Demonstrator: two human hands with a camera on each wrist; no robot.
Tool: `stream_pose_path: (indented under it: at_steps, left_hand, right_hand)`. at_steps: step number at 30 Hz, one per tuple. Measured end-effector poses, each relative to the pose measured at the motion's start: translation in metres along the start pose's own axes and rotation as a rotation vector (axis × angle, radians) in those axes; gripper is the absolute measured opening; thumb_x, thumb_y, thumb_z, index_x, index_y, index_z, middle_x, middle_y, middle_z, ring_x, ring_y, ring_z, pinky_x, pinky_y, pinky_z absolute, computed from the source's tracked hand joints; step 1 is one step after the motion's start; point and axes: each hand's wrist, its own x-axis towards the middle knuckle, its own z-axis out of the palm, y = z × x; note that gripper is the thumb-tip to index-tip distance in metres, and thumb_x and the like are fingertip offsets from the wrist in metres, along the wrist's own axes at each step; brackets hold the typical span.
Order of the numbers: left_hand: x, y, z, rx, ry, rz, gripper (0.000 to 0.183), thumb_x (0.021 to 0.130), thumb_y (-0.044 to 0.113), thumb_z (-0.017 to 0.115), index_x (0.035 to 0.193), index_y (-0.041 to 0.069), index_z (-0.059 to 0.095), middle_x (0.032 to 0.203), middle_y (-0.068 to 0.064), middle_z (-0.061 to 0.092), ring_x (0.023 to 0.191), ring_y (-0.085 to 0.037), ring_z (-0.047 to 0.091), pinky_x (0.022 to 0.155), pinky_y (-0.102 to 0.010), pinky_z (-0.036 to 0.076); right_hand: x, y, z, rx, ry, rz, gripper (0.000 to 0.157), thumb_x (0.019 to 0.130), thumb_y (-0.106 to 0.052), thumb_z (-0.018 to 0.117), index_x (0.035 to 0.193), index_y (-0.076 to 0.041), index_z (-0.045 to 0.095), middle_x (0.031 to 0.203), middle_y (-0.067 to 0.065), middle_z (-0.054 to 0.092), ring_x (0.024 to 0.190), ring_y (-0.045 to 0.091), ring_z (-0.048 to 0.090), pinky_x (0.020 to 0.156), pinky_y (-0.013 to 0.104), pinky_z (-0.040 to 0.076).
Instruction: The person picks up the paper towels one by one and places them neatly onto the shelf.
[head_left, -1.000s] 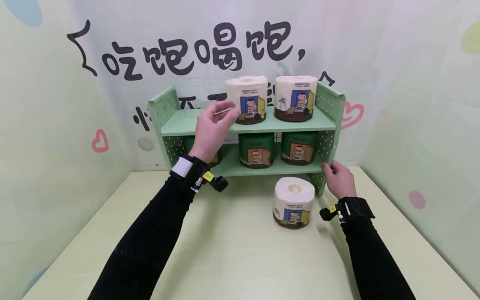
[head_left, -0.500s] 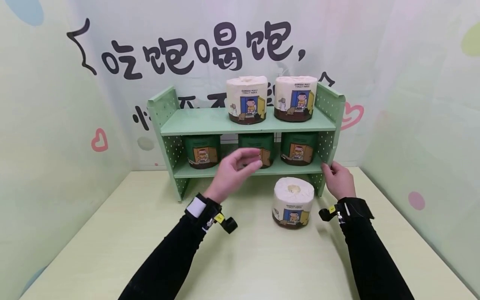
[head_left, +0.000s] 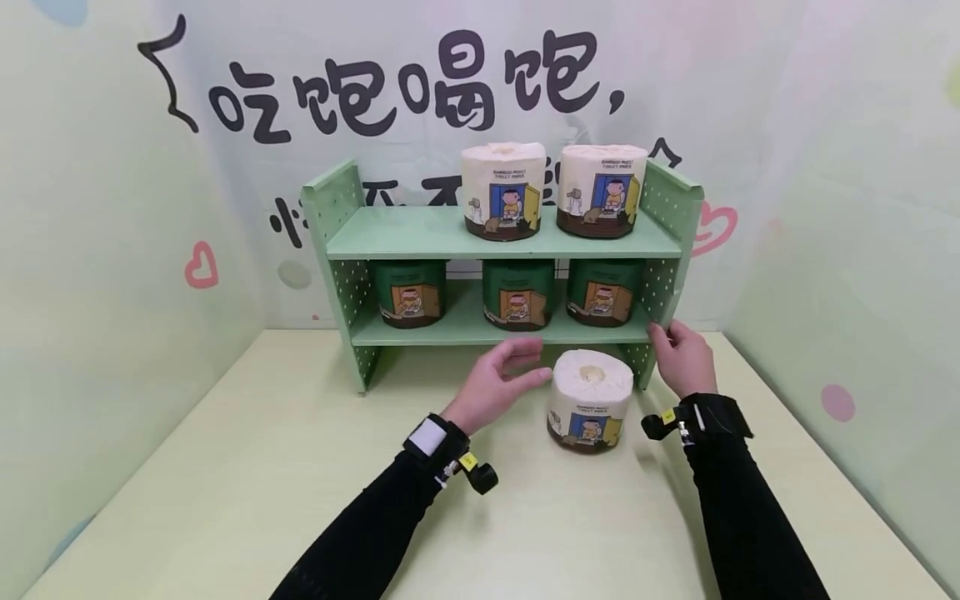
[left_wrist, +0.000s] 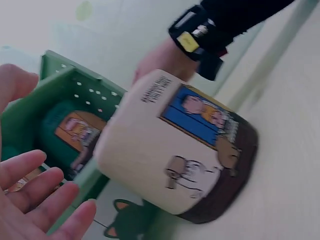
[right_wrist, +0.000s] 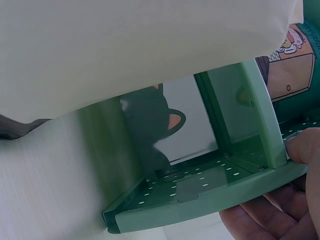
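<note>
In the head view, my left hand (head_left: 501, 385) hovers just left of a white-wrapped toilet roll (head_left: 591, 402) standing on the table in front of the shelf. Its fingers are spread and loosely bent, and in the left wrist view a gap separates the fingers (left_wrist: 47, 192) from the toilet roll (left_wrist: 150, 135). My right hand (head_left: 686, 362) grips the right side panel of the green two-tier shelf (head_left: 420, 233). The right wrist view has its thumb on one side of the panel (right_wrist: 200, 212) and the fingers on the other.
Two white toilet rolls (head_left: 504, 192) stand on the upper tier, towards the right. Green toilet rolls (head_left: 408, 293) line the lower tier. A printed wall sheet (head_left: 150, 200) rises behind and beside the pale table (head_left: 247, 467).
My left hand has come down from beside the white toilet roll on the upper tier to the left of the one on the table. The right hand keeps its grip on the shelf.
</note>
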Motion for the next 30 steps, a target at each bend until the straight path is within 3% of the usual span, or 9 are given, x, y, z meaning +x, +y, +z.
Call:
stream_pose_path:
  at_steps: [4,11,18,23,27,30]
  left_hand:
    - [0.004,-0.013,0.012,0.029,-0.049,-0.059,0.083,0.1,0.029,0.083,0.169,0.015,0.039,0.175,-0.013,0.041,0.155,-0.046,0.047,0.124,-0.057,0.045]
    - [0.01,-0.025,0.03,0.126,-0.095,-0.14,0.111,0.093,0.037,0.09,0.177,0.018,0.02,0.182,-0.011,0.027,0.165,-0.034,0.034,0.131,-0.052,0.037]
    - [0.012,-0.031,0.033,0.131,-0.125,-0.119,0.105,0.095,0.03,0.089,0.175,0.013,0.023,0.176,-0.014,0.038,0.16,-0.034,0.043,0.128,-0.05,0.042]
    - [0.012,-0.032,0.032,0.152,-0.111,-0.115,0.106,0.092,0.028,0.092,0.174,0.012,0.027,0.168,-0.015,0.045,0.153,-0.033,0.049,0.125,-0.048,0.046]
    - [0.011,-0.033,0.033,0.169,-0.097,-0.121,0.103,0.089,0.028,0.094,0.171,0.011,0.034,0.161,-0.016,0.043,0.15,-0.034,0.05,0.122,-0.05,0.049]
    - [0.01,-0.035,0.033,0.156,-0.089,-0.133,0.102,0.087,0.028,0.095,0.168,0.01,0.035,0.166,-0.016,0.042,0.154,-0.038,0.047,0.125,-0.054,0.045]
  right_hand:
    - [0.0,0.0,0.0,0.006,0.004,0.002,0.047,0.116,-0.041,0.048,0.096,-0.001,0.061,0.115,0.029,0.076,0.1,0.041,0.067,0.076,0.035,0.046]
    - [-0.002,0.0,0.001,0.022,0.008,0.019,0.048,0.116,-0.041,0.049,0.104,0.002,0.067,0.121,0.031,0.076,0.108,0.044,0.071,0.079,0.036,0.048]
    - [-0.002,-0.003,0.0,0.013,0.01,0.017,0.049,0.116,-0.042,0.048,0.1,0.001,0.064,0.116,0.03,0.077,0.1,0.042,0.069,0.076,0.035,0.046]
    - [-0.001,-0.005,-0.001,0.013,0.003,0.016,0.049,0.116,-0.042,0.048,0.1,0.001,0.065,0.12,0.031,0.077,0.106,0.044,0.071,0.078,0.036,0.047]
    - [-0.002,-0.004,-0.001,0.009,-0.005,0.016,0.049,0.117,-0.042,0.047,0.101,0.001,0.065,0.123,0.031,0.076,0.111,0.045,0.071,0.08,0.037,0.048]
    - [-0.002,-0.003,0.0,0.008,-0.006,0.017,0.05,0.117,-0.042,0.047,0.103,0.002,0.066,0.124,0.032,0.076,0.112,0.046,0.071,0.081,0.037,0.049]
